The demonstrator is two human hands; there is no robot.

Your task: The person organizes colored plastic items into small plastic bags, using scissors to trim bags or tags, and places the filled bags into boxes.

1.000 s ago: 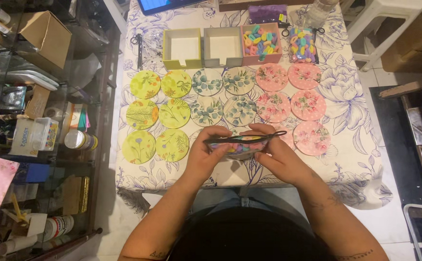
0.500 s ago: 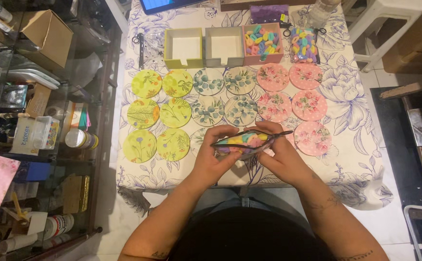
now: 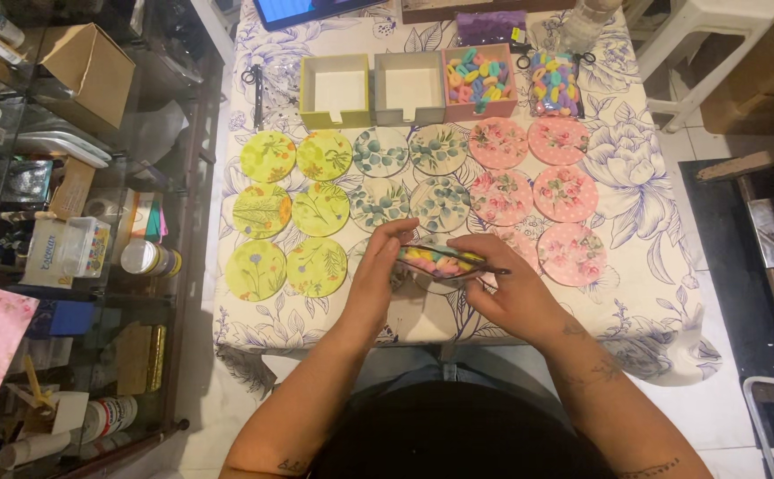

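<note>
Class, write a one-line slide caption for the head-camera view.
Both hands, left and right, hold a clear pouch of colourful pieces above rows of floral round coasters.

Coasters point(image 3: 422, 282) mostly hidden under hands and small bag point(image 3: 440, 262); screen point(image 3: 303, 9) cut off at top edge

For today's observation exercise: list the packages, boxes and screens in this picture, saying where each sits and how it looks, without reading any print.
Clear bag of pastel pieces: held between left hand and right hand.
Second clear bag: far edge, multicoloured pieces.
Pink box: far row, square, filled.
Screen: top edge, glowing blue.
Cardboard box: left shelf, brown.
</note>
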